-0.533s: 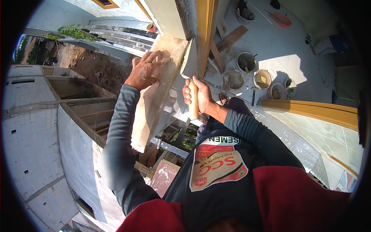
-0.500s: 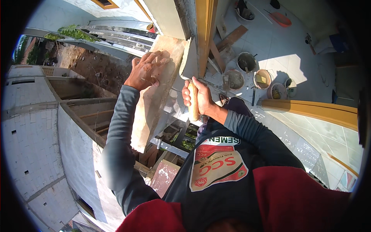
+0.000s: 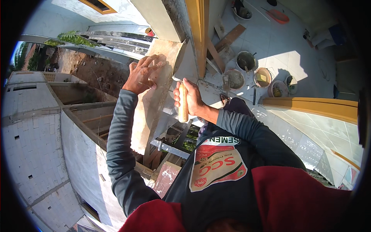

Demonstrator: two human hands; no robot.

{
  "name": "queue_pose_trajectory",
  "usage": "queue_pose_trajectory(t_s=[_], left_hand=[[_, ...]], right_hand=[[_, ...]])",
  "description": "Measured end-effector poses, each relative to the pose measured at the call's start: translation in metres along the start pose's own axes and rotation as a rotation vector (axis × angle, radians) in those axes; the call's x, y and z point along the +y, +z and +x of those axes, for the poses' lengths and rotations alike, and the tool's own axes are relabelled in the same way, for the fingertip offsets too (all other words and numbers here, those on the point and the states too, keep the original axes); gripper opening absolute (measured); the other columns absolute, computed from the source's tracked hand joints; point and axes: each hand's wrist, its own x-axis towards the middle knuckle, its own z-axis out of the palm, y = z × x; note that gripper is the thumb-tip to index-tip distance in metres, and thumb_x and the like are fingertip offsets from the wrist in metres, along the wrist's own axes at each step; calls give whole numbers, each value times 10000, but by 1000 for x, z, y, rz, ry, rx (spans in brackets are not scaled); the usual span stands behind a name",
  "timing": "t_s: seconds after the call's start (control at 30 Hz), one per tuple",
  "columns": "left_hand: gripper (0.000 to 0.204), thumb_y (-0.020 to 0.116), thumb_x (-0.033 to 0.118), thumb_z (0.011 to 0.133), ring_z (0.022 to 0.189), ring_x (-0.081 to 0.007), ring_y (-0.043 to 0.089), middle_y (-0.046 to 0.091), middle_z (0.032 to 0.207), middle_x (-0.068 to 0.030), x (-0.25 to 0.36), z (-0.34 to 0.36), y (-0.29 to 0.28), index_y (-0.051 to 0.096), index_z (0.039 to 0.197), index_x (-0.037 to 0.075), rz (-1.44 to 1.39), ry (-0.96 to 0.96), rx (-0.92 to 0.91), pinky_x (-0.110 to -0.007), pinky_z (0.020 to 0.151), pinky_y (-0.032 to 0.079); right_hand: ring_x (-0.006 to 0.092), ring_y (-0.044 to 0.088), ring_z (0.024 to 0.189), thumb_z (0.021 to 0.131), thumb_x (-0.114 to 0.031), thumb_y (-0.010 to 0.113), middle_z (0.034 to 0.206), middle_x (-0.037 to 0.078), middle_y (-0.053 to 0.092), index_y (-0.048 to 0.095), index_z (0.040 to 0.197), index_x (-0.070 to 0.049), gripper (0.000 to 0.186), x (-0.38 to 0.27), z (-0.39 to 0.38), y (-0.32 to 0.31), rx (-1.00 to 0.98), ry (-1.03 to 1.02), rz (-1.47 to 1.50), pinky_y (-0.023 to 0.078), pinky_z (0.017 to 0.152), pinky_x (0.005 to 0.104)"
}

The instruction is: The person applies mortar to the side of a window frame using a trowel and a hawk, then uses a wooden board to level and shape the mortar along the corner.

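A long pale board or ledge (image 3: 143,120) runs away from me, dusty and sunlit in part. My left hand (image 3: 142,76) rests on its upper face with the fingers apart and slightly bent, holding nothing. In my right hand (image 3: 192,97) is a trowel (image 3: 183,110), its light wooden handle upright in my closed fingers. The trowel's thin blade (image 3: 180,58) points away from me along the board's right edge, close to the wall corner. Whether it touches the edge, I cannot tell.
A yellow-brown wooden frame (image 3: 201,38) stands right of the trowel. Beyond it, several buckets (image 3: 246,61) and loose planks (image 3: 230,38) lie on the tiled floor, with an orange pan (image 3: 278,16). Bare earth (image 3: 89,65) lies far below at left; part of a person (image 3: 324,38) shows at upper right.
My right hand and the trowel have moved left, and the blade has turned more edge-on along the board. My left hand has shifted slightly left and stays on the board.
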Motion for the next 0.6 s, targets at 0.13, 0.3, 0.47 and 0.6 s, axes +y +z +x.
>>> queue_pose_trajectory(t_s=[0.13, 0.3, 0.47, 0.6], left_hand=[[993, 920, 133, 495, 1383, -272, 406, 429, 1527, -14, -4, -3, 0, 568, 1413, 273, -36, -10, -17, -515, 999, 338], [976, 929, 146, 482, 1371, -257, 423, 461, 1508, -8, -2, -1, 1, 596, 1389, 283, 1, -3, 10, -490, 966, 343], [993, 917, 133, 509, 1398, -269, 397, 427, 1539, -14, -3, 0, 3, 563, 1424, 287, 15, -30, -53, -513, 984, 344], [993, 916, 133, 509, 1398, -268, 398, 428, 1537, -8, -7, -5, 5, 563, 1425, 285, -31, -28, -19, -520, 984, 339]], right_hand=[[165, 523, 563, 1020, -503, 481, 710, 54, 532, 522, 936, -102, 412, -11, -22, -4, -99, 27, 0, 462, 473, 323], [160, 523, 591, 997, -510, 500, 707, 42, 512, 518, 932, -116, 400, -5, 5, -43, 20, 115, 65, 464, 499, 328], [164, 519, 583, 1010, -490, 486, 710, 46, 519, 518, 933, -110, 389, -2, 11, -25, -18, 31, -44, 458, 496, 330], [163, 515, 572, 1014, -494, 478, 711, 47, 526, 524, 924, -111, 396, -7, -13, -21, -86, 54, -38, 456, 487, 324]])
